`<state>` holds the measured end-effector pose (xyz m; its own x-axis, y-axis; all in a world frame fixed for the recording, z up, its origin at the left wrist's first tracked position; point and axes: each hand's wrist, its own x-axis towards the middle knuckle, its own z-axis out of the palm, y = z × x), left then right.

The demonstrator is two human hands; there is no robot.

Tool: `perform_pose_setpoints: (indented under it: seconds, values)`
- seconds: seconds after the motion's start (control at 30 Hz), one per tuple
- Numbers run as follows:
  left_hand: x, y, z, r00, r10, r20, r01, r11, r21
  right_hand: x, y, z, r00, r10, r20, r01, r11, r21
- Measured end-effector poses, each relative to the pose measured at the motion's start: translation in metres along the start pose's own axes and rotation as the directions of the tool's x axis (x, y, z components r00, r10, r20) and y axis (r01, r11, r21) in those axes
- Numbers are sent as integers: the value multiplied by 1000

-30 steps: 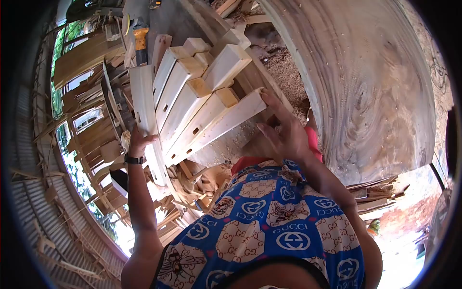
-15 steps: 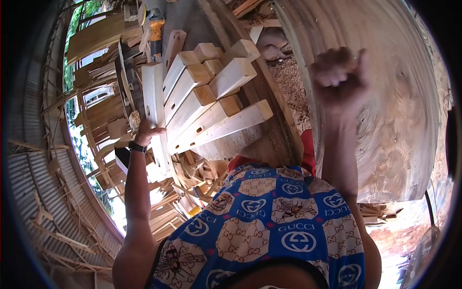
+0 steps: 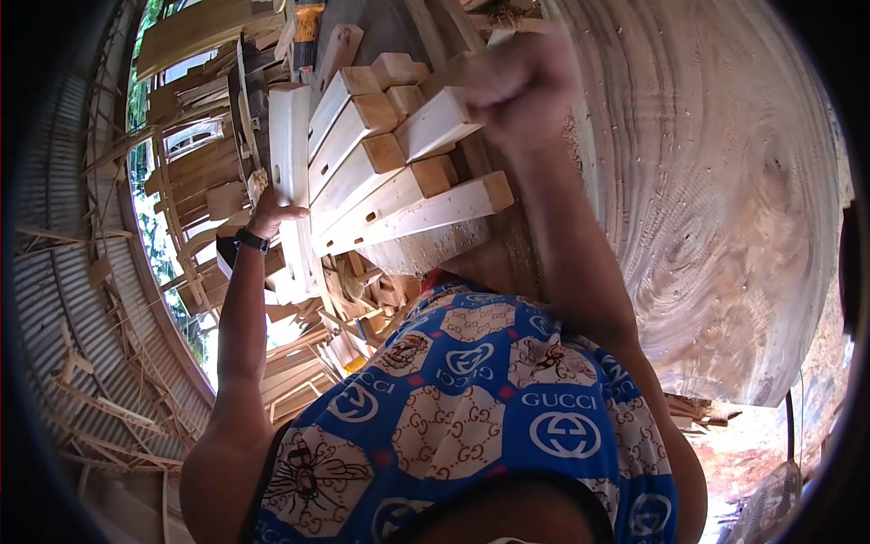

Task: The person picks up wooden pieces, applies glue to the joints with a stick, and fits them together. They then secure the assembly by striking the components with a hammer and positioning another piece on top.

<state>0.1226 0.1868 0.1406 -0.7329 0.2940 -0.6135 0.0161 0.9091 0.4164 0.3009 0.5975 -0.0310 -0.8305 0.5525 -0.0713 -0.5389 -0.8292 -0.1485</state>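
My left hand [image 3: 276, 216], with a dark watch on the wrist, grips the edge of a pale wooden post [image 3: 290, 154] at the left of a stack. Its thumb lies over the near face and the other fingers are hidden behind. Beside it, several squared wooden posts [image 3: 390, 208] lie side by side, some with slots cut in them. My right hand [image 3: 526, 82] is a closed fist, blurred by motion, near the far ends of these posts. Whether anything is inside the fist cannot be made out.
A large wood slab [image 3: 707, 199] with swirling grain fills the right side. An orange and black power tool [image 3: 306, 32] lies beyond the posts. Planks and offcuts [image 3: 195, 172] are piled at the left, near a corrugated metal sheet [image 3: 54, 236].
My right hand has swung left from over the slab to the ends of the posts, still in a fist. The left hand keeps its grip on the post. The view has shifted slightly.
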Motion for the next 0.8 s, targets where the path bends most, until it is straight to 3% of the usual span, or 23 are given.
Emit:
perform_pose_setpoints:
  seconds: [0.13,0.23,0.3,0.37,0.47,0.53,0.57,0.63,0.7,0.77,0.8]
  values:
    - [1,-1,0,1000,17,-19,-17,1000,2,4,10,-17,984,98,147,-116,986,118]
    - [-1,3,9,997,70,-33,-71,996,-44,10,-17,-28,989,-15,148,-14,981,194]
    - [-1,1,11,997,63,-40,-65,996,-53,15,-31,-28,982,-72,172,6,935,356]
    - [0,1,11,997,63,-43,-66,996,-58,5,-32,-22,980,-117,164,59,945,320]
    - [-2,10,19,999,26,-44,-28,999,-46,-3,-12,-12,991,-53,119,19,963,269]
    - [-2,13,21,997,-37,-73,31,997,-77,-13,31,-12,951,191,242,-205,978,35]
    - [0,8,19,997,-35,-70,30,997,-76,-12,30,-13,953,188,239,-202,979,34]
    - [5,-2,15,987,159,-28,-156,983,97,-6,20,-21,964,115,241,-157,973,166]
    - [2,-3,13,994,99,-42,-97,994,47,2,-16,-19,985,-99,139,69,976,207]
    - [-1,-2,17,998,39,-47,-39,999,-5,2,-63,-10,988,-156,-4,151,953,263]
    - [-2,-1,19,996,70,-58,-69,997,17,8,-78,-24,976,-214,29,199,943,268]
